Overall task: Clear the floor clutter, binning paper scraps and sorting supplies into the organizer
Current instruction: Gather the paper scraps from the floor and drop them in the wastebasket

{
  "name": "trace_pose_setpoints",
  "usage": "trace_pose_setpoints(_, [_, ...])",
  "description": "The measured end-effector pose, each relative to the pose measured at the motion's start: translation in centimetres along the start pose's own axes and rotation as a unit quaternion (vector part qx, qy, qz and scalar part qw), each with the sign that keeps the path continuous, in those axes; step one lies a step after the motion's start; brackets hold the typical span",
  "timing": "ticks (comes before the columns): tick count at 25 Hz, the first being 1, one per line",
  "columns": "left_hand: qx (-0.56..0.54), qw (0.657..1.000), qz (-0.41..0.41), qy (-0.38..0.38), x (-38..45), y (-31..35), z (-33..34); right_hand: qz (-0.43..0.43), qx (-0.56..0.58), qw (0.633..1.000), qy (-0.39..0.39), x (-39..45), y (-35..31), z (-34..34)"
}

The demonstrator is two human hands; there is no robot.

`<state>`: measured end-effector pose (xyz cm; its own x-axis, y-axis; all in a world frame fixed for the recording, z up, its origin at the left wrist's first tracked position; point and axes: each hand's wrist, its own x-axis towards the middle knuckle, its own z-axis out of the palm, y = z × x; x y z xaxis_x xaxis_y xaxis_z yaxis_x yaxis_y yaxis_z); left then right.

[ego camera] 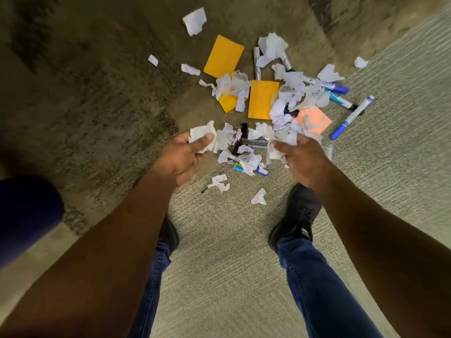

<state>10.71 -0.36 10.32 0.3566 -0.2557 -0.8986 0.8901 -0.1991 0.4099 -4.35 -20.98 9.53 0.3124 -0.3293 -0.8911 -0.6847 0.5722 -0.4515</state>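
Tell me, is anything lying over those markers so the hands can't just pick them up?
Partly. Torn paper scraps lie over the markers in the pile, such as the one near the top. The blue marker at the right edge lies bare on the carpet. Both the left hand and right hand already hold scraps.

Nothing here can be read. The markers well beyond the right hand carry printing on their barrels, too small and blurred to make out. The torn paper scraps between the hands show faint scribbled lines, and a small colourful label there is illegible.
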Motion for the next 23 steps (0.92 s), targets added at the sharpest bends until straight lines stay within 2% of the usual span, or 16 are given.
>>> trace_pose_setpoints(2, [-0.029,1.000,0.005,0.004,-2.4,1.6,0.1,-0.004,0.063,0.997,-0.031,-2.0,-2.3,1.0])
trace_pose_setpoints(5, [-0.054,0.998,0.033,0.012,-5.7,4.4,0.5,-0.024,0.094,0.993,-0.071,-5.0,-5.6,3.2])
trace_pose_setpoints(14, [-0.144,0.976,0.157,0.048,-16.2,8.4,-1.5,-0.027,0.050,0.982,-0.182,-13.9,-12.7,10.7])
trace_pose_setpoints(19, [-0.180,0.964,0.190,0.049,-21.5,8.3,-6.0,-0.040,0.105,0.973,-0.200,-18.5,-12.9,16.6])
trace_pose_setpoints(23, [-0.208,0.949,0.222,0.080,-26.8,7.8,-15.0,-0.031,0.063,0.965,-0.252,-23.4,-9.6,26.5])
